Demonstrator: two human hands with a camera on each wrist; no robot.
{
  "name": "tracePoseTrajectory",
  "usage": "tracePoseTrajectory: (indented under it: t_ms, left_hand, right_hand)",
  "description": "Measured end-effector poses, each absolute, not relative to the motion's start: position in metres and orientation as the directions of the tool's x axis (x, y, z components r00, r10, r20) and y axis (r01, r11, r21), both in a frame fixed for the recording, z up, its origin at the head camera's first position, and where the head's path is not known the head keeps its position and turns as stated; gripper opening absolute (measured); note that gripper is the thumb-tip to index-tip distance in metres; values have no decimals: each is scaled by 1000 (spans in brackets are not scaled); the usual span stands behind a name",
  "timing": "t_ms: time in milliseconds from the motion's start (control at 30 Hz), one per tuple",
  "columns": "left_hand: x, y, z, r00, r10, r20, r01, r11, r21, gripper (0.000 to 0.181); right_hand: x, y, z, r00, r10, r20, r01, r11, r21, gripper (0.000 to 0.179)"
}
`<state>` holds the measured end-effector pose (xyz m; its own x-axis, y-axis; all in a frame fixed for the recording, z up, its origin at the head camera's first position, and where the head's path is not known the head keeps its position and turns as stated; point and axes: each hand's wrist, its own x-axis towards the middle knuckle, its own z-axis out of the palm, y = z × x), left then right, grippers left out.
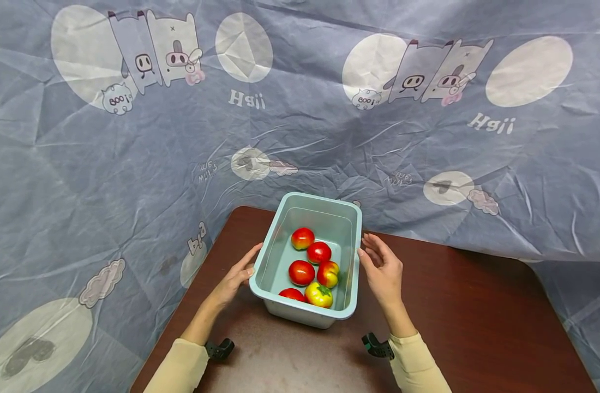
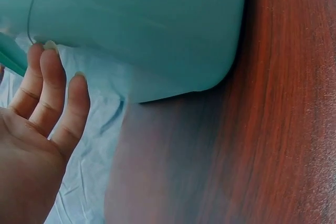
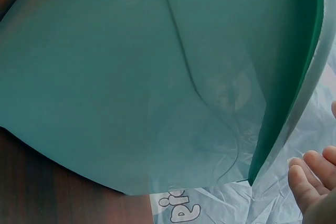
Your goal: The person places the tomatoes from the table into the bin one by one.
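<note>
A pale blue-green plastic bin [image 1: 307, 315] stands on the brown table, with several glossy tomatoes inside. Most are red, like this tomato [image 1: 301, 272]; a yellowish tomato [image 1: 318, 295] shows a green calyx. My left hand [image 1: 229, 284] is at the bin's left side, its thumb at the rim and its fingers extended along the outside. In the left wrist view those fingers [image 2: 52, 85] are slightly bent, with their tips by the bin wall. My right hand [image 1: 384, 268] is beside the right rim, fingers loosely bent; the right wrist view shows its fingertips [image 3: 302, 182] apart from the wall.
The dark wood table [image 1: 457, 311] extends to the right of the bin and toward me. Grey-blue printed cloth [image 1: 319, 142] hangs behind the table and along its left side. Black bands with small devices [image 1: 377, 346] are worn on both wrists.
</note>
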<state>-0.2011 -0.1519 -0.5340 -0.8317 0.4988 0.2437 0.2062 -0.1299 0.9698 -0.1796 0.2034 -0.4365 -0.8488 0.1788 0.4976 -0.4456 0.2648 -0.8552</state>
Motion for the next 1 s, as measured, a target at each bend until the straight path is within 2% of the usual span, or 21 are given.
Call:
tracePoseTrajectory:
  t_ms: [233, 433, 667, 800, 900, 1000]
  left_hand:
    - [-202, -156, -531, -825, 477, 302, 297, -88, 951, 59]
    - [-208, -159, -517, -838, 374, 397, 430, 6, 903, 54]
    - [-219, -150, -498, -815, 245, 524, 578, 280, 767, 45]
    - [-227, -138, -490, -811, 198, 551, 579, 417, 701, 40]
    - [-236, -130, -479, -817, 198, 542, 549, 555, 625, 41]
    - [-246, -123, -467, -818, 263, 511, 544, 641, 541, 48]
  right_hand:
    - [-180, 207, -435, -811, 194, 553, -477, 331, -815, 33]
    - [-194, 215, -435, -780, 210, 589, -462, 442, -769, 29]
    - [-220, 232, -459, -797, 214, 565, -381, 548, -745, 29]
    - [-229, 236, -459, -794, 183, 580, -350, 642, -682, 33]
    - [-241, 240, -459, -784, 135, 606, -356, 703, -616, 36]
    - [-254, 243, -460, -760, 80, 644, -373, 759, -534, 39]
